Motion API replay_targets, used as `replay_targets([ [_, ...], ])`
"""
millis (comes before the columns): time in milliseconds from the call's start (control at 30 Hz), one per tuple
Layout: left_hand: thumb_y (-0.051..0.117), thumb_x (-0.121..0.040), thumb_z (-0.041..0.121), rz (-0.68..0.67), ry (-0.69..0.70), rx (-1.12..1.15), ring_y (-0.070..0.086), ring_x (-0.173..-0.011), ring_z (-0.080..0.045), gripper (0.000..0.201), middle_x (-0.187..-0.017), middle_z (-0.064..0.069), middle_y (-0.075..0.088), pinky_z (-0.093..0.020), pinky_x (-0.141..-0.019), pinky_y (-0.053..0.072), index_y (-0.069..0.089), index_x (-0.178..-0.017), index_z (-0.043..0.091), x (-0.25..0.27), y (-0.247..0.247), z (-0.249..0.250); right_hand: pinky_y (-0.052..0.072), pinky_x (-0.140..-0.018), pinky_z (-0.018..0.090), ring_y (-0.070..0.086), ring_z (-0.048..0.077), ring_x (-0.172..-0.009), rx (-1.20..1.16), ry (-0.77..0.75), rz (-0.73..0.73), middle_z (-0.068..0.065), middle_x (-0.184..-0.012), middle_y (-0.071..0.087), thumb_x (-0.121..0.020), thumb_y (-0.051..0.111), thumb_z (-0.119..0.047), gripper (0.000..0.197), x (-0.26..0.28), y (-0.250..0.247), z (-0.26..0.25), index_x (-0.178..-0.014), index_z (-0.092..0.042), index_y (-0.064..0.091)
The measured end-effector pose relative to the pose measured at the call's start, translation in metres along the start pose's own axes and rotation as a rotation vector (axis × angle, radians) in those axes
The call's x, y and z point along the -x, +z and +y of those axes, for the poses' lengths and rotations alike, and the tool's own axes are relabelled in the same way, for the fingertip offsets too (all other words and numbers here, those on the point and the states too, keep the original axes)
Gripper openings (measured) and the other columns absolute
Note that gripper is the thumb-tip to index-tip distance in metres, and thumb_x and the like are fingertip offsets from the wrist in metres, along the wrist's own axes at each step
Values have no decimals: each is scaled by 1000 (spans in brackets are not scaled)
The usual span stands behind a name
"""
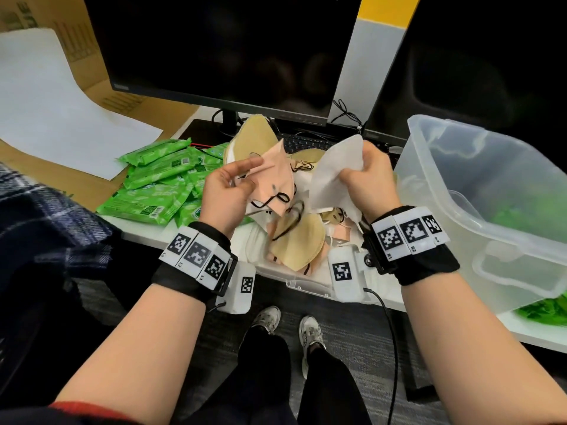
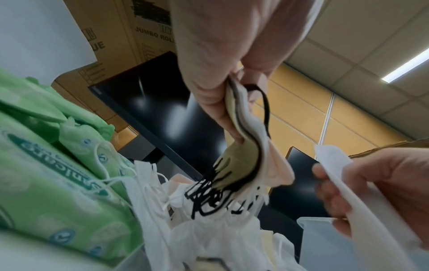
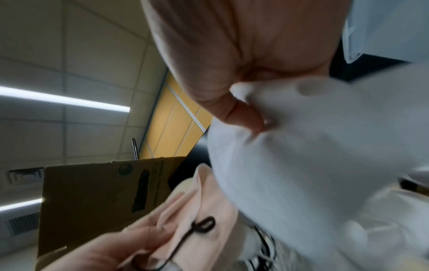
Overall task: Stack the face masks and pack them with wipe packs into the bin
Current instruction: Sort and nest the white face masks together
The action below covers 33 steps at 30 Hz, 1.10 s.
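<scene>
Two hands are up over the desk edge, each with masks in it. Your left hand (image 1: 228, 191) pinches a small stack of face masks (image 1: 270, 179), pink outermost with tan and white layers behind, thumb and fingers clamped on one edge while black ear loops dangle below. Your right hand (image 1: 369, 182) has its fingers curled round a single white mask (image 1: 334, 170), crumpling the side nearest you.

Just beneath both hands sits a low clear tray (image 1: 306, 285) at the desk's near edge, holding a loose heap of masks (image 1: 299, 243): tan, pink and white ones tangled together by their loops. How many lie there you cannot count, since your hands and the held masks cover the middle of the heap.

To your left, a pile of green wipe packs (image 1: 159, 185) lies on the desk, overlapping one another, touching the heap's left side. To your right stands the clear bin (image 1: 503, 210), tilted, its mouth turned toward you. Green shows through its frosted wall at the bottom, too blurred to tell whether it is inside or behind. The bin's right side is cut off by the frame.

Farther back, a keyboard (image 1: 306, 142) is mostly hidden behind the masks, below two dark monitors (image 1: 221, 47).
</scene>
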<state>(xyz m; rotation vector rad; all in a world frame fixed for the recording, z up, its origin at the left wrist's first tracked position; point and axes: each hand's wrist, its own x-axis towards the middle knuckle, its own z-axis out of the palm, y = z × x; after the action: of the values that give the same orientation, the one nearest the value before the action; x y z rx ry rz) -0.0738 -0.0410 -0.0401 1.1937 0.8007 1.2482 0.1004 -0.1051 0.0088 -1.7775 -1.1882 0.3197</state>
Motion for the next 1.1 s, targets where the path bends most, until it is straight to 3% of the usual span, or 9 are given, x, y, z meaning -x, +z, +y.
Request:
replay_targets([
  [133, 43, -84, -20, -2, 2, -35, 54, -107, -3, 40, -127, -9, 57, -20, -91, 48, 62, -111, 2, 0, 0, 1, 48, -83, 35, 57, 28, -100, 103, 124, -290, 11, -100, 62, -84, 47, -2, 25, 4, 9, 2, -106, -5, 59],
  [300, 43, -80, -23, -6, 12, -55, 53, -119, -18, 43, -106, 1, 63, -28, -94, 49, 64, -87, 13, -1, -3, -3, 44, -76, 27, 55, 29, -105, 582, 200, -646, 13, -115, 57, -86, 57, -15, 38, 8, 24, 10, -120, 0, 53],
  [433, 43, -79, -24, -6, 27, -81, 56, -108, -13, 45, -93, 8, 62, -27, -94, 48, 63, -80, 16, 2, -3, -3, 42, -92, 31, 55, 31, -106, 815, 136, -625, 7, -91, 57, -78, 61, -31, 25, 6, 36, 22, -89, -9, 59],
  [600, 40, -80, -24, 4, 7, -80, 56, -99, -3, 39, -97, 5, 62, -19, -87, 50, 64, -97, 2, 2, -3, -1, 38, -75, 27, 56, 29, -107, 854, 192, -748, 13, -112, 61, -83, 67, -21, 37, -1, 41, 18, -112, 0, 58],
  [733, 40, -82, -23, 16, -5, -78, 55, -106, -8, 43, -106, -2, 60, -22, -91, 49, 62, -108, 3, 2, -5, -2, 37, -74, 27, 54, 25, -89, 884, 146, -744, 12, -111, 63, -82, 68, -23, 30, -2, 46, 25, -103, -6, 57],
  [867, 39, -82, -22, 38, -20, -81, 54, -105, -9, 46, -111, -4, 58, -20, -90, 47, 60, -112, 5, 1, -6, -4, 43, -82, 30, 54, 30, -112, 841, 145, -683, 16, -122, 57, -87, 61, -17, 38, -2, 41, 12, -120, 0, 51],
  [900, 39, -82, -22, 46, -21, -86, 54, -105, -9, 45, -111, -4, 58, -19, -89, 47, 60, -112, 5, 1, -6, -5, 45, -81, 29, 55, 29, -109, 812, 126, -641, 16, -118, 58, -88, 60, -15, 32, -5, 37, 7, -115, 0, 54],
  [967, 41, -83, -20, 52, -29, -89, 55, -103, -10, 44, -110, -4, 59, -15, -85, 47, 60, -112, 8, 0, -8, -6, 43, -60, 23, 55, 25, -88, 709, 126, -519, 10, -90, 59, -85, 61, -16, 11, -10, 22, -6, -83, -7, 57],
  [1100, 48, -85, -13, -5, -68, -93, 59, -88, -5, 35, -109, -2, 61, -7, -70, 48, 62, -112, 4, 1, -8, -8, 32, -50, 23, 48, 16, -68, 325, 36, -258, -1, -69, 49, -80, 63, -22, 24, -13, 0, -30, -62, -14, 49],
])
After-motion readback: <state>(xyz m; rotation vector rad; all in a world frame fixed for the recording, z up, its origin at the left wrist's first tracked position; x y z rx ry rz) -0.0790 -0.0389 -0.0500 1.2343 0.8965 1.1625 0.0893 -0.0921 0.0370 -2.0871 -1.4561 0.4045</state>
